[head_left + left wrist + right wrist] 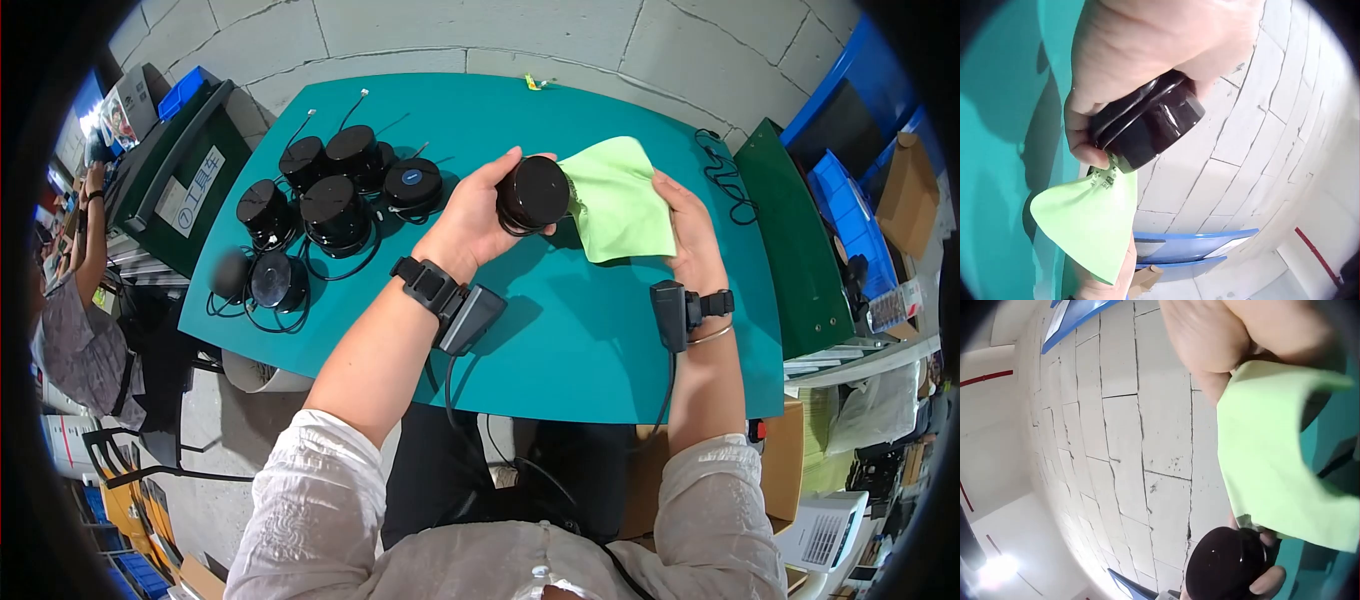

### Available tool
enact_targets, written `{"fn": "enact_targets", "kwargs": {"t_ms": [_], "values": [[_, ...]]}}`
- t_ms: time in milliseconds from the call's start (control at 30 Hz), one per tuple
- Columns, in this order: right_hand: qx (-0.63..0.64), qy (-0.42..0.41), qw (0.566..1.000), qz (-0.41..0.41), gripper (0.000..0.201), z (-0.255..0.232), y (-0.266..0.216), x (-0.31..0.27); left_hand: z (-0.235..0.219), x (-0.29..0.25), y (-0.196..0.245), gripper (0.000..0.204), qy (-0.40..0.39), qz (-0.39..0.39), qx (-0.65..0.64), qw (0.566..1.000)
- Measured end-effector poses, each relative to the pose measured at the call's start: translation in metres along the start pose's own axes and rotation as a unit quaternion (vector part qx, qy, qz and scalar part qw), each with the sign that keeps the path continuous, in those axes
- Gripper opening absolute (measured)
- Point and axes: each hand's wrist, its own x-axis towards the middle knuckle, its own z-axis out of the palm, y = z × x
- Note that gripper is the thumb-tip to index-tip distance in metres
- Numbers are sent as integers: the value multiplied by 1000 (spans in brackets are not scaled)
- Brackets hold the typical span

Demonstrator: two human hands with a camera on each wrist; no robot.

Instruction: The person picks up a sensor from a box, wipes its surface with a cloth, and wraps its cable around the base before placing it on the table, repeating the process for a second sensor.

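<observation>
My left hand point(470, 222) grips a glossy black cylindrical device point(535, 192) with a domed top, held above the table. My right hand point(694, 232) pinches a light green cloth point(622, 205) by its right edge. The cloth's far corner reaches the device's side; in the left wrist view, that gathered corner, with small dark print, sits against the left fingertips point(1094, 156). From the right wrist side, the cloth point(1272, 456) spreads between the right hand and the device point(1222, 565).
Several similar black devices point(335, 212) with cables stand on the left of the teal table point(600, 350). A thin black cable point(728, 180) lies at the right. Green cabinets point(790, 250) flank the table, with a block wall point(400, 35) behind. Another person point(85, 340) is at far left.
</observation>
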Motion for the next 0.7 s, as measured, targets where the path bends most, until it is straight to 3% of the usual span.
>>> {"fn": "enact_targets", "kwargs": {"t_ms": [67,133,200,267,333,367,400,467,500,533,600,700], "values": [[10,22,1000,-17,34,4,-3,-3,-4,2,-1,44,12,4,-2,1000],[61,54,988,-131,34,10,-5,-6,-6,3,0,43,26,8,-8,1000],[53,66,985,-153,33,11,-12,-13,-8,4,0,41,60,46,17,997],[-23,-5,974,-226,33,12,-13,-13,-10,5,0,41,55,51,22,997],[-78,-17,976,-203,29,41,-3,-29,0,3,-3,43,103,43,19,994],[-137,-81,969,-190,29,50,5,-31,-2,3,-6,46,83,28,5,996],[-195,-145,954,-177,28,58,12,-33,-2,3,-8,46,87,30,2,996],[-376,-258,850,-264,31,67,25,-37,4,5,-11,48,112,38,-24,993],[-462,-278,800,-263,36,76,23,-46,5,1,-10,51,82,28,-2,996],[-490,-282,763,-313,40,81,31,-47,7,-11,-6,55,52,-33,-9,998],[-534,-294,712,-348,44,87,34,-48,0,-15,-4,57,-6,-46,-1,999],[-573,-257,692,-356,50,86,33,-49,1,-17,-9,51,-23,-22,37,999]]}}
